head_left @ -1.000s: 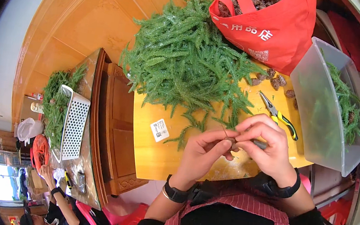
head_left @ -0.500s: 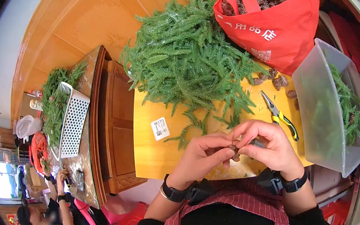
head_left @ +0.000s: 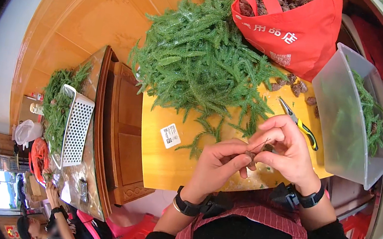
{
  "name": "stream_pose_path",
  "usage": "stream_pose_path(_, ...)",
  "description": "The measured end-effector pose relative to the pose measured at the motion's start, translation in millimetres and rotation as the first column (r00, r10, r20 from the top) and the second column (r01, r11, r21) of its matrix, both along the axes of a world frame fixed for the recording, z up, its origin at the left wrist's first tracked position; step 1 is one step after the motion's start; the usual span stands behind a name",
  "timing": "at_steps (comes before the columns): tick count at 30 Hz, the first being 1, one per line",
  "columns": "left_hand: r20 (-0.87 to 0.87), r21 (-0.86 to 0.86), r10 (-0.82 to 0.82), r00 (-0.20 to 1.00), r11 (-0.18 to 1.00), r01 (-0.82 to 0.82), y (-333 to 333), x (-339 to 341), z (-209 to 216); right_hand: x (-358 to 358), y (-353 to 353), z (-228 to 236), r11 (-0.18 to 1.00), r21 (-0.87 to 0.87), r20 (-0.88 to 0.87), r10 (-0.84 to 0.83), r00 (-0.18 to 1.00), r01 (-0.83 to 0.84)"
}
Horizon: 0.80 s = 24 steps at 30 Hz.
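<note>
Over the near edge of the yellow table, both my hands work at one small brown pine cone [head_left: 249,155]. My left hand [head_left: 222,166] pinches the cone between thumb and fingers. A thin dark wire [head_left: 260,144] rises from the cone toward the curled fingers of my right hand [head_left: 290,156], whose thumb lies against the cone's right side. A small dark piece shows behind the right fingers; I cannot make out what it is. Yellow-and-black pliers [head_left: 306,132] lie on the table just beyond my right hand.
A large heap of green artificial fir sprigs [head_left: 201,56] covers the far table. Behind it stands a red bag [head_left: 308,35] of pine cones, with loose cones [head_left: 297,88] in front. A clear plastic bin [head_left: 335,121] stands right. Left, a person [head_left: 61,228] sits by a white basket [head_left: 78,127].
My right hand's fingers have lifted and opened a little away from the cone, showing the thin wire. My left hand keeps its pinch. The person at the left has lowered their hands slightly.
</note>
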<state>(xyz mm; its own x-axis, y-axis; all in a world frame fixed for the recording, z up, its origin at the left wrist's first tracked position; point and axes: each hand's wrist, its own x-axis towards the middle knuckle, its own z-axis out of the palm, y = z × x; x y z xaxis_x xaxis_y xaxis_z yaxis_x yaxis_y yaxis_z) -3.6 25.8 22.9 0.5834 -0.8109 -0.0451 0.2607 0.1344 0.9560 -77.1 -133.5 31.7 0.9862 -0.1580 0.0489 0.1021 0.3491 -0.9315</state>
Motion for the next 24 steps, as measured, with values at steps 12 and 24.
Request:
stream_pose_path(12,-0.019,-0.039,0.024,1.000,0.999,-0.025,1.2,0.4,-3.2,0.3,0.8,1.2,0.994,-0.109,0.038,-0.006,0.999,0.010)
stream_pose_path(24,-0.008,-0.127,0.034,0.999,0.991,-0.035,6.4,-2.8,-2.2,0.4,-1.2,-4.6,0.998,-0.026,0.084,0.057,0.995,-0.055)
